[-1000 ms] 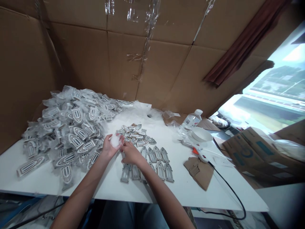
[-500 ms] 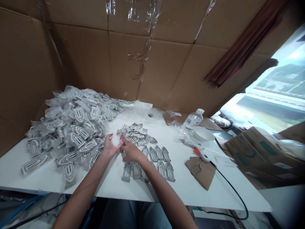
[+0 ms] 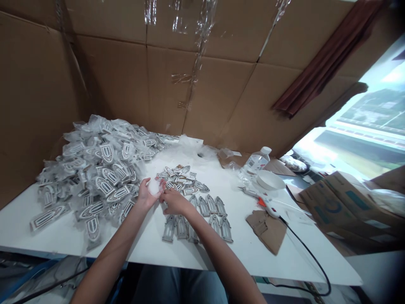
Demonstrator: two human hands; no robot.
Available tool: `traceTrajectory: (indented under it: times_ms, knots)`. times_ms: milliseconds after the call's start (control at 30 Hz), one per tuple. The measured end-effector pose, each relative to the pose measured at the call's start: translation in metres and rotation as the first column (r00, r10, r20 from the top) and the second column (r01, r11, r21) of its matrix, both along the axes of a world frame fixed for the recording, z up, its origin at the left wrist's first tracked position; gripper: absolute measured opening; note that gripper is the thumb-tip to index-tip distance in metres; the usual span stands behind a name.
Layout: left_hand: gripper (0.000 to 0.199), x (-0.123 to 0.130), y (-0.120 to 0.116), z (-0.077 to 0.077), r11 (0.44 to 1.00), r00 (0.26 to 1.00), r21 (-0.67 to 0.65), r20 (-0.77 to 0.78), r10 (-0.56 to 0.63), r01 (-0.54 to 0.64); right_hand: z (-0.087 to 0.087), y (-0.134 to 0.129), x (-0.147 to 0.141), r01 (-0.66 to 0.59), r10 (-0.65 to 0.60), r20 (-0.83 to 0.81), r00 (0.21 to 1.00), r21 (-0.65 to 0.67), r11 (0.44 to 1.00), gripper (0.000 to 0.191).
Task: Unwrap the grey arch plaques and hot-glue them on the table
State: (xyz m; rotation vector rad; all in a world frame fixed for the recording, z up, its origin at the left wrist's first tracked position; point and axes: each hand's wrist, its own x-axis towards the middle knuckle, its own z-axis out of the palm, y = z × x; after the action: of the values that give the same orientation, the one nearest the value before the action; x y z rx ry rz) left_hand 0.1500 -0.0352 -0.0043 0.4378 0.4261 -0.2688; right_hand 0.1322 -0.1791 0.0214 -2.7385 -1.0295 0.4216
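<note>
My left hand [image 3: 145,196] is cupped, palm up, around a small white translucent wad [image 3: 154,186], possibly thin plastic or foam. My right hand [image 3: 173,202] meets it from the right with its fingers bent and pressed together. What lies between those fingertips is hidden. Behind the hands is a loose pile of arched, window-shaped pieces [image 3: 182,179] with white and brown patterns. Grey arched pieces [image 3: 225,229] lie in two rows under and beside my right forearm. To the left rises a big heap of similar pieces in clear bags [image 3: 104,177].
On the right of the white table [image 3: 221,261] lie a glue gun [image 3: 268,207] with a black cord and a torn cardboard piece [image 3: 268,232]. A clear plastic bottle [image 3: 256,162] and a white bowl [image 3: 270,180] stand behind. Cardboard walls [image 3: 120,76] enclose the back and left.
The view has shifted very slightly. My hands stay together at the white wad, with my right fingers drawn in a little closer. Everything on the table lies as before.
</note>
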Motion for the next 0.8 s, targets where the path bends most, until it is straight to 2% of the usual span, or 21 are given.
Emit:
traceTrajectory:
  times_ms: [233, 367, 533, 667, 800]
  knots:
    - [0.023, -0.0003, 0.0011, 0.0018, 1.000, 1.000, -0.005, -0.011, 0.007, -0.007, -0.0027, 0.0004, 0.0039, -0.023, 0.023, -0.004, 1.000, -0.021, 1.000, 0.039]
    - [0.022, 0.0001, 0.0023, 0.0024, 1.000, 1.000, -0.012, -0.009, 0.010, -0.010, -0.0027, 0.0009, 0.0042, -0.023, 0.022, -0.011, 1.000, -0.031, 0.999, 0.029]
    - [0.023, 0.0008, 0.0031, 0.0025, 1.000, 1.000, -0.023, -0.003, 0.016, -0.016, 0.0004, 0.0016, 0.0036, -0.033, 0.033, 0.011, 0.999, -0.006, 0.999, 0.041]
    - [0.024, 0.0010, 0.0036, 0.0024, 1.000, 1.000, -0.018, -0.001, 0.024, -0.024, 0.0015, 0.0019, 0.0048, -0.035, 0.035, 0.016, 0.999, -0.005, 0.999, 0.031]
    - [0.023, 0.0012, 0.0040, 0.0021, 0.999, 0.999, -0.013, -0.005, 0.031, -0.031, 0.0015, 0.0022, 0.0079, -0.047, 0.047, 0.015, 0.999, -0.002, 0.999, 0.030]
